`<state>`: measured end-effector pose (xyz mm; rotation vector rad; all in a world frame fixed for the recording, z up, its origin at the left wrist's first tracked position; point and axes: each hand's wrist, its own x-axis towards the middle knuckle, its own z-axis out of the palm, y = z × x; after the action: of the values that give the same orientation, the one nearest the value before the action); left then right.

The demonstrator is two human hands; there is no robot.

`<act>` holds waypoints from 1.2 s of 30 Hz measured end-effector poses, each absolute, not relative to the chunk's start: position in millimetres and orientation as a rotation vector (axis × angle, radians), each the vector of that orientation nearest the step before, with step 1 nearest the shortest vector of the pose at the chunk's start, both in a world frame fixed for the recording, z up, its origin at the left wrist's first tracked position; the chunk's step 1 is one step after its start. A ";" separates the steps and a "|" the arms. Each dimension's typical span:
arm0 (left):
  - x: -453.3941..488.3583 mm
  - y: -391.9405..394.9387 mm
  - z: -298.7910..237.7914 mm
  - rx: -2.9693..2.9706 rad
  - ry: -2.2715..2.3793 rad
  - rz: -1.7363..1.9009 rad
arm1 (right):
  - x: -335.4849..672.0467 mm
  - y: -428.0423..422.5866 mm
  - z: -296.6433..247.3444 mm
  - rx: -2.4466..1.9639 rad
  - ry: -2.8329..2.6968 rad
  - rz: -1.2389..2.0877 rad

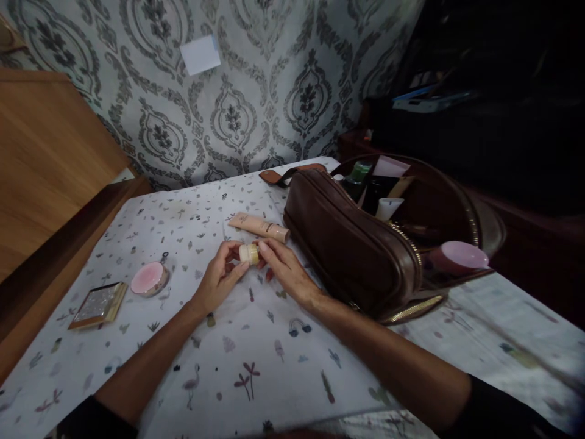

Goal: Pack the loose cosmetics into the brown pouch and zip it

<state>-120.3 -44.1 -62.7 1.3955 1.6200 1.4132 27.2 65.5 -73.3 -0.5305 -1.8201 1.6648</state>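
The left grip [218, 277] is closed around the pale end of a small jar [245, 254], thumb on the near side, and the right grip [287, 268] has its fingers bent in on the yellow end, so the jar is held up between the two. In this dim light I can't fairly tell whether the yellow end is a lid, or whether it is loose.

Farthest left of the grip, a flat gold-edged case [98, 305] lies on the printed cloth [219, 372]; nearer the left grip sits a round pink-topped container [149, 279]. Just beyond the jar lies a peach tube [259, 227]. Right of the right grip, a brown bag [347, 244] stands unzipped, with a white tube [388, 208] inside and, farthest right, a pink round item [459, 255].

The step in hand looks like handling or checking the jar. Any twist would call for the left grip steady on the pale end; any setting-down, for a bare patch left of the bag.
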 end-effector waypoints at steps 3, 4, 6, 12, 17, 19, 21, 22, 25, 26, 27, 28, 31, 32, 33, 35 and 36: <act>-121.3 -43.6 -64.0 1.380 1.612 1.417 | 27.3 64.7 -72.9 -0.477 -1.774 1.717; -121.3 -43.5 -64.1 1.382 1.606 1.419 | 27.0 64.5 -73.3 -0.459 -1.764 1.732; -120.8 -43.5 -63.8 1.395 1.594 1.419 | 26.2 64.7 -74.4 -0.448 -1.766 1.730; -119.7 -45.8 -62.9 1.456 1.621 1.369 | 25.3 66.0 -75.1 -0.535 -1.867 1.566; -121.0 -46.7 -64.0 1.495 1.626 1.344 | 25.4 65.1 -73.4 -0.497 -1.884 1.567; -121.1 -46.5 -64.2 1.500 1.621 1.343 | 25.2 64.9 -73.2 -0.488 -1.884 1.563; -121.0 -46.4 -64.0 1.510 1.620 1.342 | 25.1 64.9 -73.3 -0.496 -1.897 1.545; -120.9 -46.4 -63.9 1.521 1.620 1.336 | 25.2 65.0 -73.4 -0.507 -1.907 1.533; -120.9 -46.8 -63.7 1.556 1.627 1.317 | 25.5 65.5 -74.2 -0.540 -1.934 1.508; -120.9 -47.0 -63.7 1.560 1.630 1.313 | 25.6 65.8 -74.7 -0.546 -1.940 1.506; -120.9 -47.2 -63.8 1.560 1.637 1.311 | 25.6 66.0 -75.2 -0.548 -1.943 1.508; -120.9 -47.3 -63.9 1.559 1.645 1.311 | 25.6 66.3 -75.9 -0.547 -1.945 1.513; -120.8 -47.6 -64.5 1.573 1.664 1.302 | 25.6 66.8 -77.3 -0.544 -1.944 1.533; -120.7 -47.6 -64.7 1.581 1.665 1.301 | 25.6 66.9 -77.4 -0.543 -1.944 1.535; -120.6 -47.6 -64.8 1.589 1.667 1.301 | 25.6 67.0 -77.4 -0.543 -1.944 1.534; -120.4 -47.4 -64.9 1.599 1.670 1.304 | 25.6 67.0 -76.5 -0.546 -1.945 1.529; -120.3 -47.4 -64.8 1.599 1.672 1.304 | 25.6 66.8 -75.8 -0.550 -1.947 1.526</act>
<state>-120.3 -47.4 -64.8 1.5991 1.6716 1.3042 25.6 66.8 -75.8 -0.5497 -1.9472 1.5263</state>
